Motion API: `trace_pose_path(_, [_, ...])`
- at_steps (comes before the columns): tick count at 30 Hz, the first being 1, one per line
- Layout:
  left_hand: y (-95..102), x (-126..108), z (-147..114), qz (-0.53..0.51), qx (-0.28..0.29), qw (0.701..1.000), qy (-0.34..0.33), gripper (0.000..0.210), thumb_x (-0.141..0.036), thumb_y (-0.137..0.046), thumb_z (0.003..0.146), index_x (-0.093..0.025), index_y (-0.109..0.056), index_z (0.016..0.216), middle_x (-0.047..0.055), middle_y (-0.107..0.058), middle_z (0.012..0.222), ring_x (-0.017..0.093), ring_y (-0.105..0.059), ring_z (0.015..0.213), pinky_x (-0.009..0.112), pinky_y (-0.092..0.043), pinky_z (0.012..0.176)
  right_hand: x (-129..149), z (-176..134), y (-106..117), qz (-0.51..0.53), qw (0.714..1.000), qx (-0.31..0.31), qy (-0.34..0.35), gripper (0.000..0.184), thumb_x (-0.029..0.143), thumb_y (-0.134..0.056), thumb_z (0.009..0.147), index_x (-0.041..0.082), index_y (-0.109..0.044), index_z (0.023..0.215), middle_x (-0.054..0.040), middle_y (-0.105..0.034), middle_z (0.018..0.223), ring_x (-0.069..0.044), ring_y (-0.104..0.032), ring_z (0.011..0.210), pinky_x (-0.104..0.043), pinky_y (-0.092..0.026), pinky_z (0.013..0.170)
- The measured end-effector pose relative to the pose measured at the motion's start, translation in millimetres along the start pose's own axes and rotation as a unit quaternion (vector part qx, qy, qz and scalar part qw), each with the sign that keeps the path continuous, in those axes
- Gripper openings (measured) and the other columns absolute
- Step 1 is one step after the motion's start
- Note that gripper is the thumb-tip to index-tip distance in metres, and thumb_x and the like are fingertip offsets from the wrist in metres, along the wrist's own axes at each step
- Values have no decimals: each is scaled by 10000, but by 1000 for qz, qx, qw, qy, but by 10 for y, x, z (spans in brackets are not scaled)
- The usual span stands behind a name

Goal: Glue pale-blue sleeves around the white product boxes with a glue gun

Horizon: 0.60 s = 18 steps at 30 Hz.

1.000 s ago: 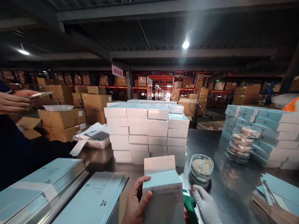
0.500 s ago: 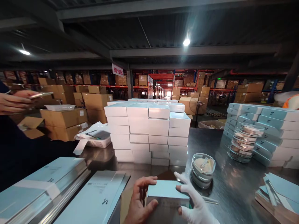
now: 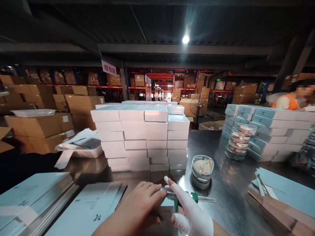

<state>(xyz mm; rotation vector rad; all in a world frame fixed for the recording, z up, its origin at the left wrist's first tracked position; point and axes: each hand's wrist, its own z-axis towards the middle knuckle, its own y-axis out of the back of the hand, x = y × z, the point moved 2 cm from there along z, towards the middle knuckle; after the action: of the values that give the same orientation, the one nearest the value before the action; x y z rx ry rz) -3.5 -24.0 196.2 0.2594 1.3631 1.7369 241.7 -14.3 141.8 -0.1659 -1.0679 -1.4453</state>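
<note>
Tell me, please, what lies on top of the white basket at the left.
White sheets and a dark, pen-like item lie on the basket. What is under the sheets cannot be seen.

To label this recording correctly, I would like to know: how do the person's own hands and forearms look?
The left hand is bare, with no glove. The right hand wears a white glove that leaves the thumb tip uncovered. No sleeve shows on the left forearm or on the small visible part of the right forearm.

Boxes (image 3: 145,134) on tbl (image 3: 228,183), basket (image 3: 91,152) L, dishes (image 3: 201,178) R.
</note>
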Motion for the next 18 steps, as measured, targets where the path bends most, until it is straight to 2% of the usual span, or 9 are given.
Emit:
trace_pose_path(3, [168, 173, 12, -39, -85, 995, 31, 408, -413, -883, 799, -330, -799, 1189, 110, -788, 1205, 382, -729, 1071, 478, -615, 936, -477, 62, 419, -199, 975, -67, -67, 637, 459, -441, 1099, 205, -362, 1678, -142, -427, 1702, -294, -446, 1553, -495, -420, 1256])
trace_pose_path(5, [181, 448, -6, -128, -235, 958, 104, 481, -454, -855, 779, -294, -785, 1227, 122, -757, 1226, 368, -702, 1130, 465, -582, 995, -921, 48, 784, -378, 905, -146, -129, 612, 403, -541, 1013, 70, -558, 1525, -251, -490, 1636, -379, -456, 1536, -599, -379, 1259])
trace_pose_path(7, [58, 699, -24, -260, -413, 848, 204, 722, -482, -856, 755, -286, -659, 1422, 114, -714, 1331, 333, -674, 1205, 440, -543, 1053, -1327, -21, 1072, -433, 868, -180, -166, 454, 294, -641, 881, 27, -729, 1238, -355, -552, 1535, -536, -454, 1482, -779, -341, 1173])
trace_pose_path(9, [-246, 784, 31, -437, -492, 706, 261, 1010, -476, -902, 722, -329, -431, 1603, 85, -660, 1456, 278, -660, 1258, 374, -542, 1039, -1599, -124, 1235, -451, 859, -181, -163, 241, 188, -589, 857, 82, -766, 982, -336, -692, 1361, -517, -589, 1346, -749, -397, 1113])
trace_pose_path(11, [-677, 672, 202, -617, -415, 610, 274, 1139, -386, -994, 625, -350, -406, 1600, 55, -704, 1413, 249, -716, 1160, 320, -583, 923, -1713, -233, 1290, -463, 856, -184, -138, 227, 153, -519, 898, 136, -744, 885, -267, -773, 1238, -432, -695, 1205, -692, -415, 1115])
trace_pose_path(13, [-1129, 426, 440, -740, -263, 565, 253, 892, -326, -1009, 637, -236, -600, 1425, 69, -807, 1164, 256, -772, 952, 340, -611, 825, -1704, -324, 1287, -469, 852, -205, -111, 270, 191, -484, 961, 169, -752, 935, -208, -798, 1218, -391, -725, 1152, -717, -345, 1166])
trace_pose_path(14, [-1339, 291, 567, -796, -189, 524, 238, 749, -284, -1012, 629, -194, -675, 1292, 74, -826, 1074, 257, -776, 931, 359, -612, 869, -1667, -358, 1277, -470, 849, -220, -97, 283, 218, -481, 979, 187, -762, 983, -179, -806, 1220, -383, -729, 1148, -738, -296, 1192])
trace_pose_path(16, [-1663, 91, 813, -824, -142, 501, 221, 600, -238, -1016, 594, -176, -728, 1116, 82, -837, 1024, 277, -781, 934, 411, -615, 909, -1547, -410, 1260, -464, 847, -248, -73, 326, 247, -450, 1004, 212, -774, 1014, -139, -834, 1132, -356, -754, 1079, -715, -302, 1211])
trace_pose_path(18, [-1880, -19, 1041, -840, -117, 486, 210, 521, -257, -1016, 577, -170, -746, 1014, 97, -841, 1046, 304, -782, 992, 439, -595, 969, -1384, -450, 1260, -448, 847, -278, -64, 387, 261, -393, 1035, 195, -775, 1028, -142, -843, 997, -318, -777, 937, -592, -493, 1105])
